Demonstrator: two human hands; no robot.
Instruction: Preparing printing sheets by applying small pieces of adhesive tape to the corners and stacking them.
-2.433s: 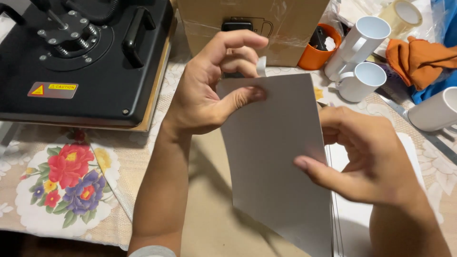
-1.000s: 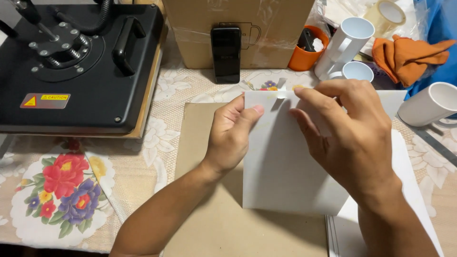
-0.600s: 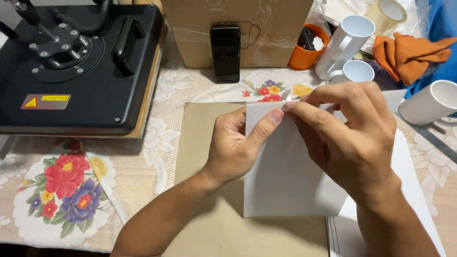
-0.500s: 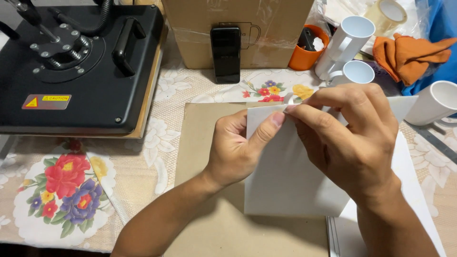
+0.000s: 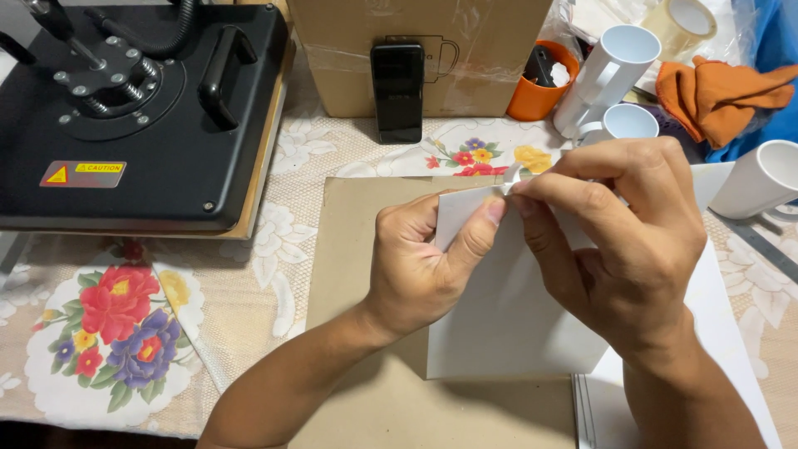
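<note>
A white sheet of paper [image 5: 507, 324] rests over a brown cardboard sheet [image 5: 357, 249] on the table. My left hand [image 5: 424, 258] pinches the sheet's upper left part between thumb and fingers. My right hand [image 5: 619, 249] grips the top edge right beside it, fingertips meeting the left thumb where a thin corner of the paper lifts. More white sheets [image 5: 723, 333] lie under my right forearm.
A black heat press machine [image 5: 133, 108] fills the back left. A cardboard box [image 5: 416, 50] with a black phone [image 5: 397, 91] leaning on it stands behind. White mugs [image 5: 607, 66], an orange cup [image 5: 536, 91], an orange cloth [image 5: 715, 91] and a tape roll [image 5: 682, 21] sit at back right. A floral tablecloth [image 5: 116, 316] covers the table.
The sheet was held up in the air, then came down onto the cardboard. Both hands moved to its top edge and now pinch at one corner.
</note>
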